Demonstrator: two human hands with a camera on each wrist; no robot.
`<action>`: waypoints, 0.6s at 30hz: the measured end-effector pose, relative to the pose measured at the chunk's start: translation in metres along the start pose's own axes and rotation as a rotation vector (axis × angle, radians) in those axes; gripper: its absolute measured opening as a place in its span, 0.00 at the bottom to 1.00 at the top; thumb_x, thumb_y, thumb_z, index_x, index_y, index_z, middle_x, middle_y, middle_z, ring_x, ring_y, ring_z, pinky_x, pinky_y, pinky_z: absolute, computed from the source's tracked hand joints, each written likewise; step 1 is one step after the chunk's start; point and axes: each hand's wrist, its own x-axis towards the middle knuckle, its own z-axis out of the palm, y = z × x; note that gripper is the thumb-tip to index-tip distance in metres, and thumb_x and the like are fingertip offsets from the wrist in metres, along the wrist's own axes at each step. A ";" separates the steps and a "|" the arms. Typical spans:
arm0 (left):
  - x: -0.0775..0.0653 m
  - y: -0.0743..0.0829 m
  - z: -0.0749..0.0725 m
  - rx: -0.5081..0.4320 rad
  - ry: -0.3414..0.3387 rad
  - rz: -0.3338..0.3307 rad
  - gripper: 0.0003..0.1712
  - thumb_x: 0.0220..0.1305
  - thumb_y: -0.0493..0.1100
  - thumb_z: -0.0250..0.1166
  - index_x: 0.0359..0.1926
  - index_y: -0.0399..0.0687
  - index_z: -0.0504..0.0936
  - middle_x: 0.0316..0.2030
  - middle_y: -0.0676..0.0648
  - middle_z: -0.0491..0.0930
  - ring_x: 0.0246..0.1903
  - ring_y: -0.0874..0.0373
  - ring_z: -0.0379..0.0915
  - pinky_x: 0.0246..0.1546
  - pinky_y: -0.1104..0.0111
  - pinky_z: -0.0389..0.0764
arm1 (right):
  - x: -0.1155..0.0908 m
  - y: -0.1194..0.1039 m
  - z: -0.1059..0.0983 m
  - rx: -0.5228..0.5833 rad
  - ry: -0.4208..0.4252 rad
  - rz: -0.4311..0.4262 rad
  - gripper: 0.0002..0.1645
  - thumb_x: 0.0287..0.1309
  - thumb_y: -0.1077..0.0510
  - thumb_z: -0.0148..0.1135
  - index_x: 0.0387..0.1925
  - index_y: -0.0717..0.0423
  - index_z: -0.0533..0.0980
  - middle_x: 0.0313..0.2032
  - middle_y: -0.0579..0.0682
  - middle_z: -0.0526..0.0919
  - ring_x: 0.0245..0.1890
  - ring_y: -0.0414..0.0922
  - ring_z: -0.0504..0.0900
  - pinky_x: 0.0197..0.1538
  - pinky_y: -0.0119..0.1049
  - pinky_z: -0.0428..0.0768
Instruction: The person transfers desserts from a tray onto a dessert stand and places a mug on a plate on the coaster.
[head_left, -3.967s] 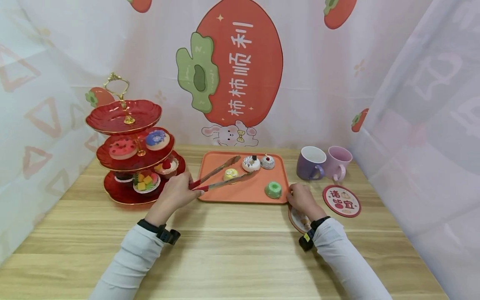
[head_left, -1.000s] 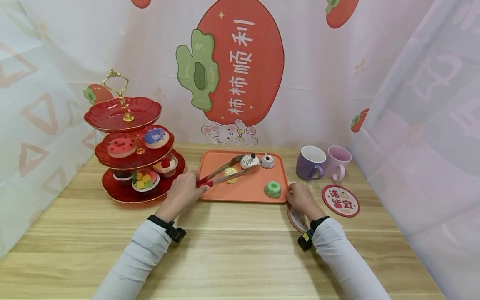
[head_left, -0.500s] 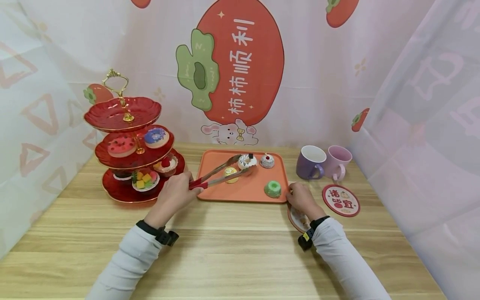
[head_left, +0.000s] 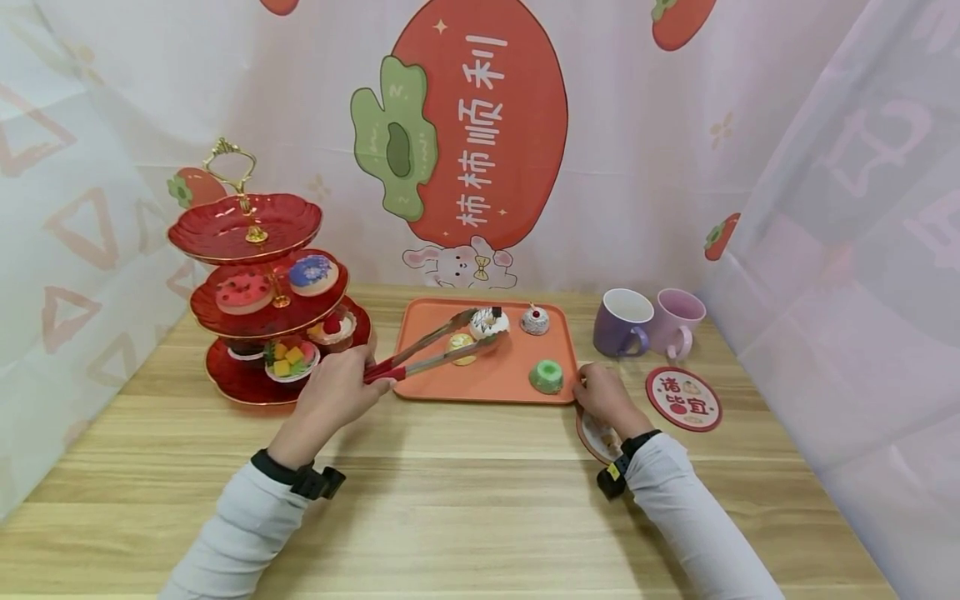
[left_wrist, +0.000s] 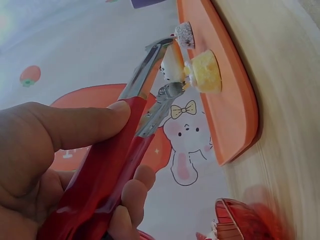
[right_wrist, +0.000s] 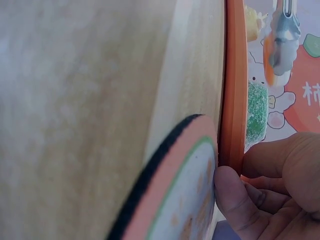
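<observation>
My left hand (head_left: 337, 392) grips red-handled metal tongs (head_left: 427, 348). Between the tong tips sits a white doughnut (head_left: 489, 325) with dark drizzle, over the orange tray (head_left: 442, 390). Under the tongs is a small yellow cake (head_left: 461, 350); in the left wrist view this yellow cake (left_wrist: 206, 72) stands on the tray just beyond the tips. My right hand (head_left: 606, 396) pinches the tray's near right corner, its thumb and finger on the rim (right_wrist: 234, 125). Close to that hand on the tray stands a green cake (head_left: 547, 377), and farther back a white-dusted cake with a cherry (head_left: 535, 320).
At the left stands a three-tier red stand (head_left: 255, 229) with several sweets on its lower tiers. A purple mug (head_left: 618, 329) and a pink mug (head_left: 672, 321) are at the back right. One round coaster (head_left: 684, 400) lies before them; another coaster (head_left: 596, 433) is partly under my right hand.
The doughnut has shifted left between the tong tips, and my left hand has drawn back left with the tongs. My right hand has stayed at the tray corner.
</observation>
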 end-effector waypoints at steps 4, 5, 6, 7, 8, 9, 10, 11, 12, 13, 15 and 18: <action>-0.004 0.000 -0.005 -0.005 0.001 0.002 0.17 0.50 0.47 0.72 0.28 0.41 0.74 0.19 0.47 0.70 0.18 0.53 0.64 0.19 0.65 0.64 | 0.000 -0.001 0.000 0.007 -0.003 0.007 0.06 0.57 0.66 0.55 0.25 0.63 0.75 0.16 0.49 0.71 0.13 0.42 0.69 0.20 0.34 0.65; -0.005 0.000 -0.006 -0.008 0.000 0.004 0.17 0.51 0.46 0.72 0.28 0.41 0.74 0.19 0.47 0.70 0.18 0.53 0.64 0.19 0.65 0.64 | 0.000 -0.001 0.000 0.006 -0.003 0.001 0.07 0.57 0.67 0.55 0.25 0.64 0.75 0.16 0.49 0.71 0.14 0.42 0.69 0.20 0.34 0.65; -0.006 0.000 -0.008 -0.010 -0.001 0.004 0.17 0.51 0.46 0.72 0.29 0.40 0.74 0.18 0.47 0.70 0.18 0.53 0.64 0.19 0.65 0.63 | 0.000 -0.001 0.000 0.008 -0.003 0.000 0.06 0.57 0.67 0.55 0.25 0.64 0.75 0.16 0.49 0.71 0.14 0.42 0.69 0.20 0.34 0.65; -0.006 0.000 -0.009 -0.014 -0.004 0.002 0.17 0.51 0.46 0.72 0.29 0.40 0.75 0.18 0.47 0.70 0.18 0.53 0.63 0.19 0.65 0.63 | 0.001 -0.001 0.000 0.006 -0.002 -0.004 0.06 0.57 0.67 0.55 0.25 0.64 0.75 0.16 0.49 0.71 0.14 0.42 0.69 0.20 0.34 0.65; -0.007 -0.001 -0.010 -0.017 -0.006 0.000 0.17 0.51 0.46 0.72 0.30 0.40 0.75 0.18 0.47 0.70 0.18 0.53 0.63 0.19 0.65 0.63 | 0.001 -0.001 0.000 0.003 -0.002 -0.008 0.07 0.57 0.67 0.55 0.25 0.64 0.75 0.16 0.49 0.71 0.14 0.42 0.69 0.20 0.34 0.65; -0.008 -0.001 -0.012 -0.020 -0.007 -0.003 0.17 0.51 0.46 0.72 0.30 0.39 0.76 0.18 0.47 0.70 0.18 0.53 0.63 0.19 0.65 0.63 | 0.001 -0.001 0.000 0.001 -0.001 -0.011 0.06 0.57 0.67 0.55 0.25 0.64 0.75 0.16 0.49 0.71 0.15 0.42 0.69 0.20 0.34 0.65; -0.009 -0.002 -0.013 -0.023 -0.009 -0.006 0.17 0.51 0.46 0.71 0.30 0.39 0.76 0.18 0.47 0.70 0.18 0.53 0.63 0.19 0.65 0.63 | 0.001 0.000 0.000 -0.005 0.000 -0.015 0.07 0.57 0.67 0.55 0.25 0.64 0.75 0.16 0.49 0.71 0.15 0.42 0.68 0.21 0.34 0.65; -0.009 -0.002 -0.014 -0.024 -0.009 -0.007 0.17 0.52 0.47 0.71 0.30 0.39 0.76 0.18 0.47 0.70 0.18 0.53 0.63 0.19 0.64 0.63 | 0.001 0.000 0.000 -0.009 0.001 -0.016 0.07 0.57 0.67 0.55 0.25 0.64 0.75 0.16 0.49 0.71 0.15 0.43 0.68 0.21 0.34 0.65; -0.010 -0.003 -0.015 -0.024 -0.012 -0.013 0.17 0.52 0.47 0.71 0.31 0.39 0.76 0.19 0.47 0.70 0.18 0.53 0.63 0.19 0.64 0.63 | 0.002 0.000 0.000 -0.011 0.001 -0.013 0.07 0.57 0.67 0.55 0.25 0.64 0.75 0.16 0.49 0.71 0.15 0.43 0.68 0.21 0.34 0.65; -0.010 -0.004 -0.016 -0.022 -0.015 -0.017 0.17 0.52 0.47 0.71 0.31 0.38 0.76 0.19 0.47 0.70 0.19 0.53 0.63 0.19 0.65 0.64 | 0.001 0.000 0.000 -0.014 0.001 -0.016 0.07 0.57 0.67 0.55 0.25 0.64 0.75 0.16 0.49 0.71 0.15 0.43 0.68 0.21 0.34 0.65; -0.012 -0.006 -0.018 -0.018 -0.019 -0.027 0.18 0.52 0.47 0.71 0.32 0.38 0.75 0.19 0.46 0.70 0.19 0.53 0.64 0.19 0.65 0.64 | 0.001 0.000 0.000 -0.016 0.003 -0.016 0.06 0.57 0.67 0.55 0.25 0.64 0.75 0.16 0.49 0.71 0.15 0.43 0.68 0.21 0.34 0.65; -0.015 -0.007 -0.021 -0.009 -0.024 -0.034 0.18 0.53 0.48 0.70 0.32 0.38 0.75 0.20 0.46 0.70 0.20 0.52 0.64 0.19 0.65 0.64 | 0.001 0.000 0.000 -0.017 0.009 -0.018 0.06 0.56 0.68 0.55 0.24 0.63 0.74 0.16 0.49 0.71 0.15 0.42 0.68 0.21 0.34 0.65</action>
